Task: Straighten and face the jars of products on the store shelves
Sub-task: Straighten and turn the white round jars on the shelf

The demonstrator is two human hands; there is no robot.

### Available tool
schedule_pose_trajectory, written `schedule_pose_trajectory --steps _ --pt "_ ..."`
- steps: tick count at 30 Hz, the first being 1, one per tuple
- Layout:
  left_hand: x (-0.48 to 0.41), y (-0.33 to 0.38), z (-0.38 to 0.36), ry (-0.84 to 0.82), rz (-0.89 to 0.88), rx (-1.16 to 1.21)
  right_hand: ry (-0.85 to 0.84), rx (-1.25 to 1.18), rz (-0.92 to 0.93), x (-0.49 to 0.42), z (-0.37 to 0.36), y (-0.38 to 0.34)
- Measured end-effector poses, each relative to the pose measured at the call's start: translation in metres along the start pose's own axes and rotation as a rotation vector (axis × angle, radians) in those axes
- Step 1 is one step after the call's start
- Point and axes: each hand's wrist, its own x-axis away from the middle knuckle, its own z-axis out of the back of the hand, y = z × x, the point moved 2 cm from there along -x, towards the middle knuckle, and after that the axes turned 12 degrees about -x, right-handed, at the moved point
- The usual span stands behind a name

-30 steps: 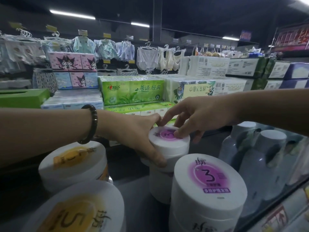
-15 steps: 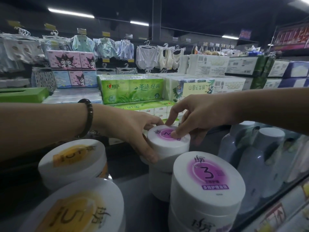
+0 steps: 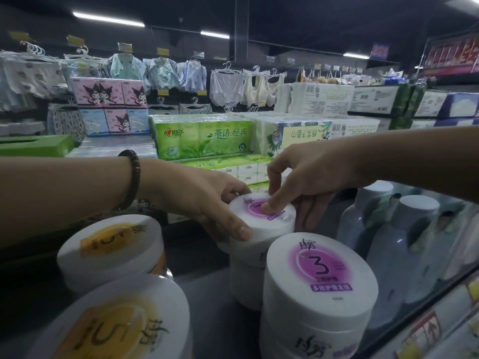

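Gripping rear jar (image 3: 276, 222) with both hands: left hand (image 3: 204, 203) curled round lid rim, thumb on near edge; right hand (image 3: 308, 177) index tip pressed on purple label, other fingers curled down jar's right side. Jar round, smooth white plastic; label partly hidden by finger, lower body by front jar (image 3: 321, 281), just nearer, same white drum, glossy "3" label. Left of grip: orange jars (image 3: 111, 244), nearest cut off. Right: capped bottles (image 3: 404, 242), labels unreadable. Beaded bracelet (image 3: 134, 177) on left wrist. Beyond: film-wrapped tissue packs (image 3: 204, 136).
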Motion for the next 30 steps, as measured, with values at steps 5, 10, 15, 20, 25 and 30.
schedule_pose_trajectory --steps 5,10,15,20,25,30 --pt "0.003 0.001 0.002 -0.067 -0.001 0.052 -0.005 -0.026 -0.033 -0.001 0.001 0.0" --pt "0.004 0.001 0.001 -0.049 0.013 0.088 -0.049 -0.028 -0.085 -0.003 0.004 0.002" --pt "0.005 0.0 0.001 -0.054 -0.002 0.08 -0.118 -0.055 -0.15 -0.004 0.004 0.008" --pt "0.002 -0.003 0.001 -0.122 -0.037 0.08 -0.244 -0.132 -0.182 -0.008 0.0 0.013" --pt "-0.002 -0.009 0.003 -0.183 -0.087 0.061 -0.285 -0.161 -0.209 -0.009 0.0 0.015" --pt "-0.006 -0.013 0.0 -0.154 -0.086 0.024 -0.267 -0.212 -0.229 -0.01 -0.004 0.019"
